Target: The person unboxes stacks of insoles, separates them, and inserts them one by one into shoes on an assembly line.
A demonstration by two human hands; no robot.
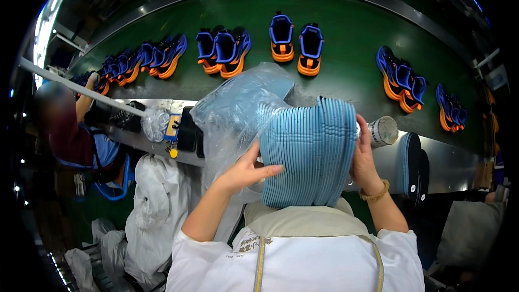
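Observation:
A thick stack of light blue insoles [308,154] stands on edge in front of my body, pressed together like pages. My left hand [246,172] grips its left end, thumb stretched across the front and the other fingers partly hidden behind. At the opposite end, my right hand [366,165] wraps its fingers round the outer insole, so both hands squeeze the stack between them. A clear plastic bag [216,121] lies crumpled against the stack's left and far side. More blue material shows through the bag.
Blue-black shoes with orange soles [281,38] stand in groups along the green conveyor belt [346,27]. A tape roll [383,131] and two dark insoles [413,167] lie right of the stack. Left are a phone-like black item [187,130] and a yellow-blue tool [172,127]. Another person [70,124] works far left.

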